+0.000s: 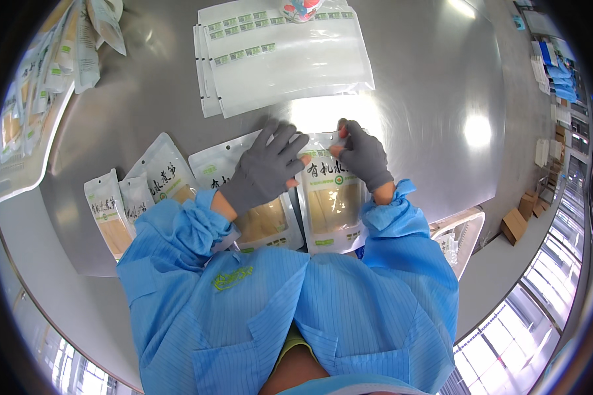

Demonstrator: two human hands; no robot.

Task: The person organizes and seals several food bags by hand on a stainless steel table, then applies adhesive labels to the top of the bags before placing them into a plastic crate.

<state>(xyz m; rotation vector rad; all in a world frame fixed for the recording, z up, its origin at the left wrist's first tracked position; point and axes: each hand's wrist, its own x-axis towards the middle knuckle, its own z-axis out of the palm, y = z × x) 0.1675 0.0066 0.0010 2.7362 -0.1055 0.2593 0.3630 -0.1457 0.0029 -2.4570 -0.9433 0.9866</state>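
Note:
A clear-windowed food pouch (333, 212) with pale contents lies flat before me on the steel table. My right hand (363, 155), in a grey glove with bare fingertips, is at its top right corner. The thumb touches the pouch beside a small label (322, 153), and the other fingers are bent. Whether they pinch anything is hidden. My left hand (264, 168), gloved alike, lies palm down over a second pouch (262, 224), fingers spread, fingertips by the first pouch's upper left edge. More pouches (160, 165) overlap to the left, partly under my sleeve.
Label sheets (286, 64) lie stacked at the table's far side, under a floral-patterned object (300, 9). A white basket (39, 168) of filled pouches stands at left. Another white basket (474, 237) is at the right edge. Cardboard boxes (514, 224) sit on the floor beyond.

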